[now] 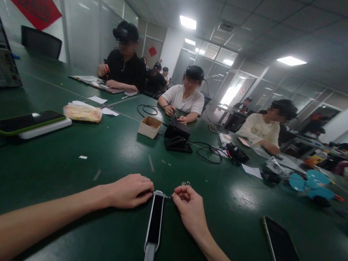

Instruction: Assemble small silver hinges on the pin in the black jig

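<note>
A narrow black and silver bar-shaped device (155, 223) lies lengthwise on the green table (116, 156) right in front of me. My left hand (130, 191) rests on the table at the left of its far end, fingers curled and pinched at that end. My right hand (189, 206) is at the right of the same end, fingers pinched together on something small that I cannot make out. A tiny metal part (186, 183) lies on the table just beyond my right hand.
A dark phone (288, 258) lies face up at my right. At the left a phone sits on a white power bank (28, 122). Further off are a small cardboard box (149, 126), a black stand with cables (177, 138), a plastic packet (83, 111) and three seated people.
</note>
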The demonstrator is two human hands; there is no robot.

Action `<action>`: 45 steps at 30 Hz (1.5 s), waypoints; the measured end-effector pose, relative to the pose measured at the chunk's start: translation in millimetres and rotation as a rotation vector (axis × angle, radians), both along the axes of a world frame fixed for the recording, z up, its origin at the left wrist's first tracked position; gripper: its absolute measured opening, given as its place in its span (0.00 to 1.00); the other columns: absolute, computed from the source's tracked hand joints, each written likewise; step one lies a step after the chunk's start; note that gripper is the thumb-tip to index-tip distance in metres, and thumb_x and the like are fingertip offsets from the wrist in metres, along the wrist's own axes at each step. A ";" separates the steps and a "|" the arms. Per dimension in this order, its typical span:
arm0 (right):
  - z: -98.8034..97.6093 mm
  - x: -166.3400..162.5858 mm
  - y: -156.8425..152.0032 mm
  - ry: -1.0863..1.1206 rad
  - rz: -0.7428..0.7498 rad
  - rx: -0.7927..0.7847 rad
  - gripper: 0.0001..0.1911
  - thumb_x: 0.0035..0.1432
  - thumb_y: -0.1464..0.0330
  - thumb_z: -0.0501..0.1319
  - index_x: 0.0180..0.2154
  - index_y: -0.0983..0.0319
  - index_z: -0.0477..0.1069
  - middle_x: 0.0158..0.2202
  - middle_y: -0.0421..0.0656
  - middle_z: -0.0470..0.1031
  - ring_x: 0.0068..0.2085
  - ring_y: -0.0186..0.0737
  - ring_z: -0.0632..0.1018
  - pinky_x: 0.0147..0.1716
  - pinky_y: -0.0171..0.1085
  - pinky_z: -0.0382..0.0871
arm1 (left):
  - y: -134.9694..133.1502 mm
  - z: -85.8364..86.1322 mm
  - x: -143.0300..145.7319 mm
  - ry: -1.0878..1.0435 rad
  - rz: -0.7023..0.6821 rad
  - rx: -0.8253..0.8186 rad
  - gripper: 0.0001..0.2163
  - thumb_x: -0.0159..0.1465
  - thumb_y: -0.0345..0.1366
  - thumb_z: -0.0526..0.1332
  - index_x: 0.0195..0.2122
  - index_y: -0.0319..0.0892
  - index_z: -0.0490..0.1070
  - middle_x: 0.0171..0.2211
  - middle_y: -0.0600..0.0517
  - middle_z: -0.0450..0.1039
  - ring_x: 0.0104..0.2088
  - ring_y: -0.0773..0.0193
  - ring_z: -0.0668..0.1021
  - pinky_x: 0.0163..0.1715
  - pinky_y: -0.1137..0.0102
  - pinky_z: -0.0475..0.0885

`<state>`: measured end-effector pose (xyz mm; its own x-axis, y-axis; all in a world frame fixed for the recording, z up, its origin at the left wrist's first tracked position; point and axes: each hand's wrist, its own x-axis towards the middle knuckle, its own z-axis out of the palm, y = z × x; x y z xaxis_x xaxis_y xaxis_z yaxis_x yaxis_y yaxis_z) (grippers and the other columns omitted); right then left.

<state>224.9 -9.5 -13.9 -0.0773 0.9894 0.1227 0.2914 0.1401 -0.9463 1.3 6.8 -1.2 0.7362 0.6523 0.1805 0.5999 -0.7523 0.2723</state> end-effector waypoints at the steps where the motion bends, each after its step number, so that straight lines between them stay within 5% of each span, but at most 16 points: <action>1: 0.5 0.0 0.0 -0.004 0.003 -0.003 0.09 0.47 0.65 0.62 0.31 0.64 0.71 0.28 0.42 0.74 0.30 0.38 0.75 0.30 0.36 0.70 | 0.0 0.1 0.2 0.003 0.002 0.000 0.09 0.67 0.33 0.51 0.39 0.40 0.69 0.35 0.49 0.73 0.34 0.61 0.75 0.35 0.69 0.67; 45: 1.7 0.2 -1.7 -0.143 0.026 0.016 0.08 0.51 0.65 0.59 0.32 0.63 0.70 0.27 0.42 0.75 0.28 0.39 0.76 0.27 0.36 0.68 | 0.7 -0.7 0.3 0.001 -0.016 0.014 0.08 0.66 0.33 0.52 0.39 0.40 0.69 0.35 0.49 0.73 0.33 0.61 0.75 0.34 0.69 0.66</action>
<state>225.2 -11.2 -12.1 -0.1208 0.9849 0.1239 0.4193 0.1637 -0.8930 1.6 7.5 -1.9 0.7465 0.6381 0.1887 0.5881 -0.7654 0.2613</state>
